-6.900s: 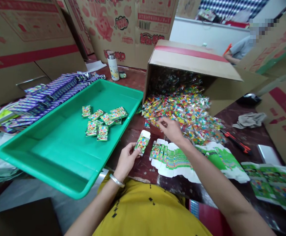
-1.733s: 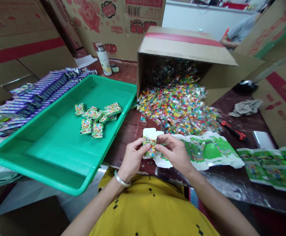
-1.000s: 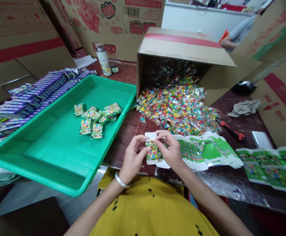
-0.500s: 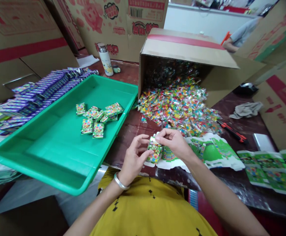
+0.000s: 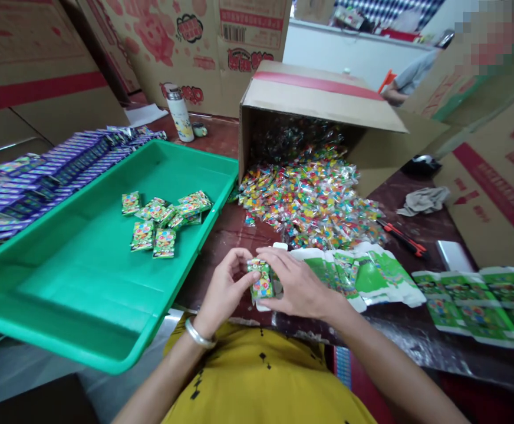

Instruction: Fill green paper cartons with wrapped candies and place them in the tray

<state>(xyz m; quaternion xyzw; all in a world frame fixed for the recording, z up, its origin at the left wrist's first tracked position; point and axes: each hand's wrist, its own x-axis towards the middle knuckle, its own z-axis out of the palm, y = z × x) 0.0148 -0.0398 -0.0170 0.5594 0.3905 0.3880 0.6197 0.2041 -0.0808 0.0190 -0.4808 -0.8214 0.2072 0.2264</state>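
Our left hand [image 5: 224,288] grips the left side of a small, green-printed, rectangular cardboard box [image 5: 263,284], its long axis pointing away from us; our right hand [image 5: 303,288] spans its two ends; the green plastic tray [image 5: 84,277] lies left, nearer our left hand.

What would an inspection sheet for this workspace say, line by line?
Surface: dark red table, glossy in places.
Job's things: small printed box in hand; more printed boxes in the green tray; colourful clear packets spilling from a tipped carton; green card sheets at right.
Clutter: white flask, small cup, crumpled cloth, red-and-black tool.
Grippers: bare hands; left hand holds the box, right hand against it, grip unclear.
Cables: nothing seen clearly.
Surroundings: large printed cartons behind; another person's arm at upper right.
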